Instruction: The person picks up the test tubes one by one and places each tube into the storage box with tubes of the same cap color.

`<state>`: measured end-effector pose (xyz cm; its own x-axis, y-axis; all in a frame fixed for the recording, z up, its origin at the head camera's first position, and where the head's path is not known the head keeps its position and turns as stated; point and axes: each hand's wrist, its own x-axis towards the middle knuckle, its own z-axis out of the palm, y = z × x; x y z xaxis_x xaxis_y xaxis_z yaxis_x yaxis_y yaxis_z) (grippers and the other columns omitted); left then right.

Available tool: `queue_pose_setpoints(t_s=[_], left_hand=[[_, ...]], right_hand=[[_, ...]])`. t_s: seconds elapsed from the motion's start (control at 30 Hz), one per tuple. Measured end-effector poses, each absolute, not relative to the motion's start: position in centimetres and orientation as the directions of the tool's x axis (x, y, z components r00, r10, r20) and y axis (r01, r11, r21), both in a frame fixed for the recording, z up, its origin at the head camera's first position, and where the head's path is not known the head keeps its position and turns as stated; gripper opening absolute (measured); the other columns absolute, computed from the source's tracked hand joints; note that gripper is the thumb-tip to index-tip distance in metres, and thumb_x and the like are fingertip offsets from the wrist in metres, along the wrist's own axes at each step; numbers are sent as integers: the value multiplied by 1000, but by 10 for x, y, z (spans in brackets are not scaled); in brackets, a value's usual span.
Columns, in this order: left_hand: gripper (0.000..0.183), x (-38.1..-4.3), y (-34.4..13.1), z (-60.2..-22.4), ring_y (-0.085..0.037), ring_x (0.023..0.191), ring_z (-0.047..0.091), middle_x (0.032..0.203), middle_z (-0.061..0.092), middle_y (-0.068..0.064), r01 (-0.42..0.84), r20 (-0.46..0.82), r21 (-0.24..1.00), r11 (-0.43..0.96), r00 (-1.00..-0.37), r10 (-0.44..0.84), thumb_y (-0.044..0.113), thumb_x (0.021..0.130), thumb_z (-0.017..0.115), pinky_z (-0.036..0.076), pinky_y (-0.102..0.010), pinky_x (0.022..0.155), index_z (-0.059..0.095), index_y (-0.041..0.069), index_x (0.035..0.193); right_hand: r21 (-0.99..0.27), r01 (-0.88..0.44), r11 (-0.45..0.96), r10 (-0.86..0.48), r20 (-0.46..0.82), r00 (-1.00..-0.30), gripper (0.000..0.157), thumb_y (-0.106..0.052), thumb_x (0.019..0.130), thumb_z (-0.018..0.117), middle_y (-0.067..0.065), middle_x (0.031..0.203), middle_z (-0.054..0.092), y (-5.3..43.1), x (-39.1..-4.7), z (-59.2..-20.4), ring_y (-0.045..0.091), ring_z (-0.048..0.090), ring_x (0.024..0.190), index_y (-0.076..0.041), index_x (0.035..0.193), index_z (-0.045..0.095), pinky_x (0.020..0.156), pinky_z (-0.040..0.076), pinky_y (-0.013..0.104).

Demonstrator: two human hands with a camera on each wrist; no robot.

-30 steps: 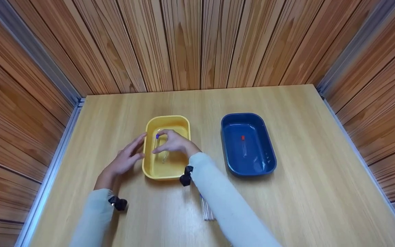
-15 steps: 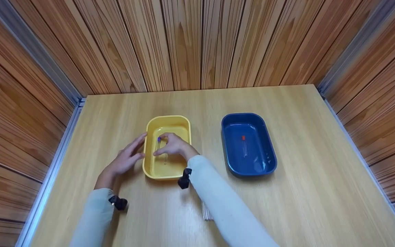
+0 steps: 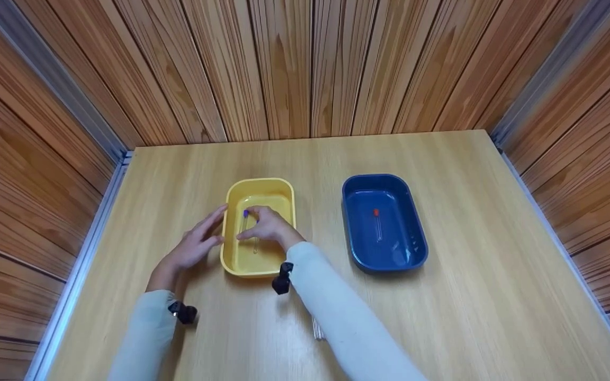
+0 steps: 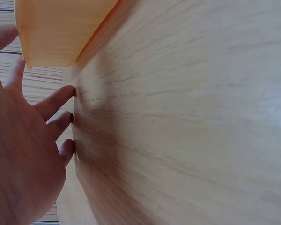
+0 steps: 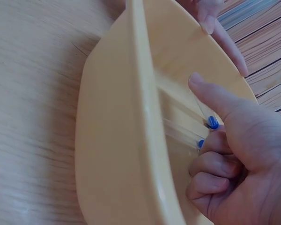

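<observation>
Inside the yellow tray [image 3: 257,267], my right hand [image 3: 268,225] holds a clear test tube with a blue cap [image 5: 212,123]. The index finger is at the cap, and the thumb lies toward the tube's other end. A second blue-capped test tube [image 3: 256,246] lies on the tray floor under the hand, partly covered by it. My left hand [image 3: 197,246] steadies the tray's left side, its fingers extended and its fingertips at the rim. In the left wrist view, the other fingers of the left hand [image 4: 28,140] reach down beside the tray wall.
A blue tray [image 3: 355,248] stands to the right and holds one red-capped test tube [image 3: 377,226]. Several clear tubes [image 3: 317,329] lie on the table, mostly hidden by the right sleeve. Wood-panelled walls [image 3: 305,69] surround the table at the back and sides.
My right hand has shifted slightly toward me and to the right within the yellow tray, and the blue-capped test tube has moved with it. The left hand has stayed put.
</observation>
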<state>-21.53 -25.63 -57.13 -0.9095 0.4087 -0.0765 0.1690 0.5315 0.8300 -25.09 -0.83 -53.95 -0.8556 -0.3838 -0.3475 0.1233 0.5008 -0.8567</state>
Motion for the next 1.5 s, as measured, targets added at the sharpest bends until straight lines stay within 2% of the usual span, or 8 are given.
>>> queue_pose_setpoints(t_s=[0.33, 0.6, 0.93, 1.2, 1.33, 1.43, 1.47, 1.5], left_hand=[[72, -215, -256, -569, -45, 178, 17, 188, 30, -12, 147, -98, 833, 533, -909, 404, 31, 117, 58, -4, -87, 134, 25, 29, 181], [74, -215, -255, -569, -45, 175, 26, 185, 35, -19, 161, -68, 846, 509, -913, 402, 18, 114, 62, 12, -76, 140, 28, 20, 180], [74, -215, -255, -572, -43, 179, 16, 190, 27, -11, 114, -119, 842, 527, -914, 388, 29, 117, 59, 8, -78, 140, 23, 30, 182], [74, -216, -254, -574, -45, 178, 17, 189, 28, -13, 145, -103, 817, 558, -916, 387, 31, 117, 57, -3, -86, 135, 22, 28, 182], [74, -216, -254, -574, -45, 178, 18, 188, 28, -14, 147, -94, 830, 538, -914, 396, 28, 116, 57, 2, -82, 138, 23, 27, 182], [73, -215, -254, -573, -47, 176, 23, 187, 30, -18, 166, -69, 842, 513, -911, 408, 25, 117, 58, 12, -77, 140, 25, 22, 181], [73, -214, -255, -573, -47, 175, 25, 187, 31, -19, 169, -62, 843, 510, -912, 406, 24, 117, 58, 14, -76, 140, 25, 21, 181], [72, -214, -255, -573, -48, 174, 26, 186, 32, -20, 169, -59, 844, 509, -914, 402, 23, 117, 59, 15, -75, 140, 26, 20, 181]], right_hand=[[-823, 139, 551, -347, -378, -858, 90, -21, 96, 91, 17, 179, 46, -10, -249, -539, 35, 44, 169, -5, 172, 45, 142, 33, 45], [-833, 88, 547, -358, -327, -874, 90, -18, 95, 92, 19, 178, 48, -9, -249, -541, 36, 46, 167, -2, 170, 46, 141, 35, 45], [-852, 98, 514, -376, -327, -867, 90, -21, 96, 91, 20, 179, 45, -7, -253, -533, 37, 39, 171, -5, 171, 45, 143, 31, 47], [-857, 140, 496, -367, -353, -861, 88, -27, 99, 90, 16, 183, 40, 0, -256, -522, 35, 34, 174, -13, 173, 46, 145, 27, 50], [-870, 152, 469, -361, -346, -866, 88, -27, 98, 91, 15, 184, 39, 3, -256, -516, 35, 33, 174, -13, 172, 46, 145, 26, 51], [-884, 140, 446, -372, -326, -869, 89, -26, 97, 92, 16, 183, 40, 5, -255, -512, 35, 36, 173, -12, 172, 46, 144, 29, 51], [-890, 131, 436, -380, -315, -870, 90, -26, 96, 92, 17, 182, 42, 5, -255, -511, 33, 40, 170, -12, 172, 46, 142, 32, 49], [-898, 123, 423, -391, -303, -869, 90, -25, 96, 92, 19, 180, 45, 6, -255, -511, 31, 52, 161, -11, 172, 46, 138, 39, 46]])
